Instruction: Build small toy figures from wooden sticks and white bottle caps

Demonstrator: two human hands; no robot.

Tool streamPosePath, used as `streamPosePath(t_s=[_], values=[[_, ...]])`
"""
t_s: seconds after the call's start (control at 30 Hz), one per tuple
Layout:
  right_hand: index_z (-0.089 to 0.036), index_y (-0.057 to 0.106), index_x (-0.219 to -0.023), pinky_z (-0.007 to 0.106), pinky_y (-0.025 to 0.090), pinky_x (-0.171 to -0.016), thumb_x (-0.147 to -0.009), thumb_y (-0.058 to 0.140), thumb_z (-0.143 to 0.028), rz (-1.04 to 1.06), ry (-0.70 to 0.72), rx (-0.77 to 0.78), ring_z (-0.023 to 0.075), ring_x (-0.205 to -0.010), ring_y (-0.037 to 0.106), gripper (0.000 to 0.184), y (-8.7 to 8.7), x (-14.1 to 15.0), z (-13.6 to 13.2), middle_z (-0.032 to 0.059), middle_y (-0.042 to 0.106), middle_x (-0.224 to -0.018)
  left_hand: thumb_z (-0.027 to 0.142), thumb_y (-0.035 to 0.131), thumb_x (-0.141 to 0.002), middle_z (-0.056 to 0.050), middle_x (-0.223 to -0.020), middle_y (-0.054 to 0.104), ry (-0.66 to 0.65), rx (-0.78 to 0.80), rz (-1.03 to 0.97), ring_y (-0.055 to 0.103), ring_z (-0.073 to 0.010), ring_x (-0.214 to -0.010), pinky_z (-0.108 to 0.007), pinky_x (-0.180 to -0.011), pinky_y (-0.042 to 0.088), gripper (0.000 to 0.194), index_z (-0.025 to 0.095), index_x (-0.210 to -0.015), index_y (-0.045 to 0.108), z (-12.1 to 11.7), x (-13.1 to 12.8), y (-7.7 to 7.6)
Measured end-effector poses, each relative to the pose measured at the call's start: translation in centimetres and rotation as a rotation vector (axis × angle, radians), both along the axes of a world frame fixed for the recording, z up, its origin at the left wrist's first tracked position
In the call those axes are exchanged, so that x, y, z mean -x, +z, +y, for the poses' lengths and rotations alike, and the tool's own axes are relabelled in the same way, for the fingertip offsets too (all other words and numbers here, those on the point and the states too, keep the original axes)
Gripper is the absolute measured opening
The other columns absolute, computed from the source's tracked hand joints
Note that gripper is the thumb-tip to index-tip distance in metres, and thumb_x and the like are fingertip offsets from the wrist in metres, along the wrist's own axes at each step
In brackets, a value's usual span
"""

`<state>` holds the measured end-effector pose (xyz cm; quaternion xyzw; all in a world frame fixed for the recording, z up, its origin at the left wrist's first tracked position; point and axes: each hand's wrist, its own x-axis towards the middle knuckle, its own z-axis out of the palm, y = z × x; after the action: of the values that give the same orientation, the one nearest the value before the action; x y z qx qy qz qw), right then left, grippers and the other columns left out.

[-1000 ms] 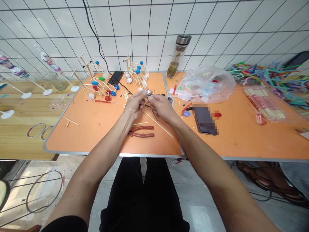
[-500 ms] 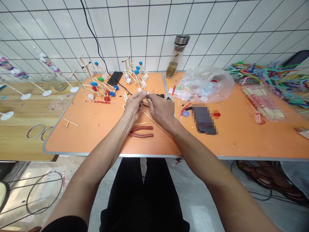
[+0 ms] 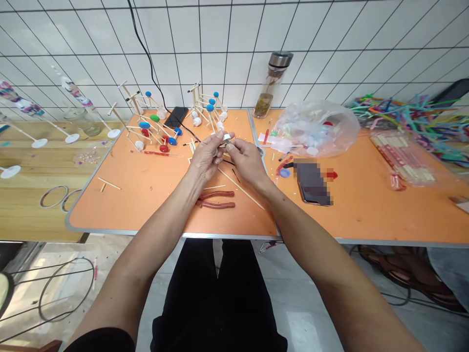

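In the head view, my left hand [image 3: 204,160] is closed around a small white bottle cap [image 3: 226,138], held up over the orange table. My right hand [image 3: 249,165] meets it from the right, thumb and fingers pinched together at the cap's lower edge; whatever sits between them is too small to make out. Below the hands lie pliers [image 3: 218,199] with red-brown handles and a long thin wooden stick [image 3: 242,188]. Beyond my left hand stand stick models [image 3: 156,124] with blue, red, green and white caps.
A black phone [image 3: 176,117] and a glass tea bottle [image 3: 269,88] are near the tiled wall. To the right are a clear plastic bag [image 3: 318,127] of caps, another phone [image 3: 311,183], packaged sticks [image 3: 401,156] and coloured pipe cleaners [image 3: 406,115]. A cable [image 3: 146,49] hangs down the wall.
The dark-handled tool that was in my right hand no longer shows there. My right fingers have shifted to a pinch at the white cap, which is now more visible.
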<state>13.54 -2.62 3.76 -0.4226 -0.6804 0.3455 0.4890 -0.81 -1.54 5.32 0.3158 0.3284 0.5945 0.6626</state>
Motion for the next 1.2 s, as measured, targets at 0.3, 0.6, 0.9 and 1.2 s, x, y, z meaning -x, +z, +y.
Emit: streamPosePath(t_s=[0.3,0.6,0.9,1.2], values=[[-0.025,0.055,-0.087,0.034,0.028,-0.067,-0.109,0.053,-0.041,-0.362,-0.196,-0.073,0.0223,-0.072,0.052,0.027,-0.2,0.2,-0.7,0.0041,0.060,-0.078,0.022,0.099,-0.083,0.004,-0.069,0.070,0.105,0.050,0.049,0.039,0.0003,-0.044,-0.014,-0.039,0.025,0.025,0.014,-0.078,0.076,0.7,-0.1,-0.8],[-0.026,0.058,-0.098,0.026,0.013,-0.046,-0.106,0.058,-0.052,0.327,0.428,0.616,0.0118,-0.048,0.008,0.027,1.9,-1.7,0.1,-0.0127,0.023,-0.060,0.020,0.091,-0.091,-0.002,-0.091,0.084,0.006,-0.027,0.023,0.045,-0.0008,-0.048,-0.015,-0.041,0.027,0.009,0.017,-0.090,0.082,0.1,0.1,0.0],[-0.022,0.066,-0.099,0.033,0.031,-0.067,-0.109,0.054,-0.032,-0.538,-0.315,-0.134,0.0227,-0.076,0.060,0.018,-0.2,0.2,-1.2,0.0084,0.071,-0.088,0.019,0.094,-0.087,0.004,-0.068,0.070,0.123,0.039,0.097,0.041,-0.0011,-0.044,-0.015,-0.041,0.026,0.016,0.017,-0.085,0.079,0.4,-0.3,-0.9],[-0.025,0.061,-0.088,0.026,0.019,-0.047,-0.092,0.074,-0.060,0.294,0.196,0.381,0.0109,-0.049,0.023,0.037,0.9,-0.7,0.2,-0.0103,0.033,-0.058,0.006,0.074,-0.096,-0.004,-0.100,0.088,-0.015,-0.065,-0.009,0.047,-0.0023,-0.047,-0.015,-0.041,0.030,0.014,0.018,-0.091,0.080,0.2,0.0,-0.2]])
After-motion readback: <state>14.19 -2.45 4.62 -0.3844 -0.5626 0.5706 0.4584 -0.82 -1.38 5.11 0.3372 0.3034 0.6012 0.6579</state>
